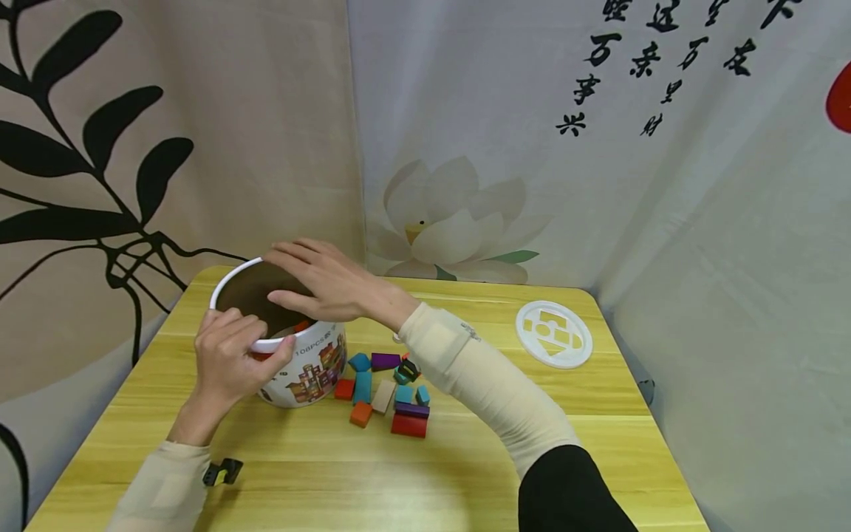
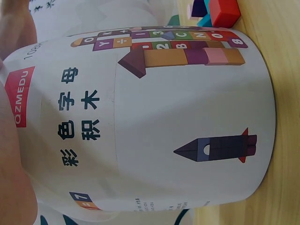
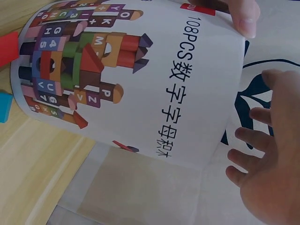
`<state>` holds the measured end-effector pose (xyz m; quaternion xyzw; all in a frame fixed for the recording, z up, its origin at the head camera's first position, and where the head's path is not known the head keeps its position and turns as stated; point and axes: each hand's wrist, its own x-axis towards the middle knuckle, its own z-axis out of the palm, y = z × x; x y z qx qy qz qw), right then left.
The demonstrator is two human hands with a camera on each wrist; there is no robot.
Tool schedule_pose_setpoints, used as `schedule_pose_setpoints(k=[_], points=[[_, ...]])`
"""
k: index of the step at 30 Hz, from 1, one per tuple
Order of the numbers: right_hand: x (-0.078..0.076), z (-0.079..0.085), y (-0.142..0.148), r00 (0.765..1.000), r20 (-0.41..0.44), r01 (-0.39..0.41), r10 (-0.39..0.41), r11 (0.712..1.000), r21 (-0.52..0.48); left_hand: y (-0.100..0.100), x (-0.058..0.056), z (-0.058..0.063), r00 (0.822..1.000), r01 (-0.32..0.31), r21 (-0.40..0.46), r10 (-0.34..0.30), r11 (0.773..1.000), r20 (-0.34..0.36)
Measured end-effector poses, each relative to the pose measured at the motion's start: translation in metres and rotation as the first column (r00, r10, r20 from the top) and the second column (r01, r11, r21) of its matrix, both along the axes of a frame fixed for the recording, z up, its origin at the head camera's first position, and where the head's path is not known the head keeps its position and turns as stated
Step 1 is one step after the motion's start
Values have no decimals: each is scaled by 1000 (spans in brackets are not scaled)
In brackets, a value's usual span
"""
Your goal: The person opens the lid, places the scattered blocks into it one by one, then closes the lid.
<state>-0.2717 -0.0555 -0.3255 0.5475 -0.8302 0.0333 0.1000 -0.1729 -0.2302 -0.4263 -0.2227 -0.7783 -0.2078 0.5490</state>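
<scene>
A white printed bucket [image 1: 299,384] of toy blocks stands at the table's left side, its mouth uncovered. My left hand [image 1: 233,351] grips the near left rim, thumb outside the wall and fingers over the edge. Above the mouth is my right hand [image 1: 326,284], its fingers extended and nothing seen in them; the right wrist view shows those fingers [image 3: 253,136] spread apart beside the bucket top. A red-orange block [image 1: 301,326] shows inside; most of the interior is hidden. Right of the bucket lie several loose blocks, among them a blue block [image 1: 362,387] and a red block [image 1: 408,425].
A round white lid [image 1: 521,336] with shaped cut-outs lies at the right rear of the wooden table [image 1: 505,473]. Printed cloth curtains [image 1: 266,148] hang close behind the table and along its right side.
</scene>
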Motion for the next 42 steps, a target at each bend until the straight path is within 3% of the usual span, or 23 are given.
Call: schedule_pose_setpoints(k=[8, 18, 33, 42], points=[[5, 0, 21, 1000, -13, 12, -13, 1000, -16, 0, 0, 0, 1000, -2, -5, 2, 1000, 5], [10, -7, 70, 998, 56, 0, 5, 996, -94, 1, 3, 2, 1000, -13, -7, 13, 1000, 1], [16, -41, 150, 990, 139, 58, -38, 987, -148, 0, 4, 2, 1000, -18, 8, 18, 1000, 17], [17, -81, 182, 958, 247, 180, -145, 976, -126, 1, 5, 4, 1000, -20, 3, 20, 1000, 16]])
